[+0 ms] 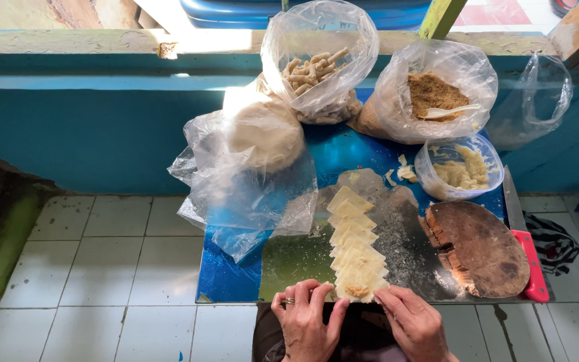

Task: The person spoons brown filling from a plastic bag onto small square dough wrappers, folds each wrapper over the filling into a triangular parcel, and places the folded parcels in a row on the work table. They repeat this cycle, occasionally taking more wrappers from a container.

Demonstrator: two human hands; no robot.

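Working at the near edge of the blue surface (236,275), the person pinches the nearest wrapper (358,289) between both hands. The left hand (306,315) and the right hand (413,322) each grip one side of it with their fingertips, so the brown filling in its middle stays put. Behind it, more wrappers (351,231) lie overlapped in a row running away from the person, each within easy reach in turn. A tub (460,167) of pale paste and a bag of brown crumbs (437,90) with a spoon stand at the far right, close to the row. A bag of finished rolls (316,67) stands at the back, out of the way. A round board (480,248) and a red-handled knife (527,248) rest at the right.
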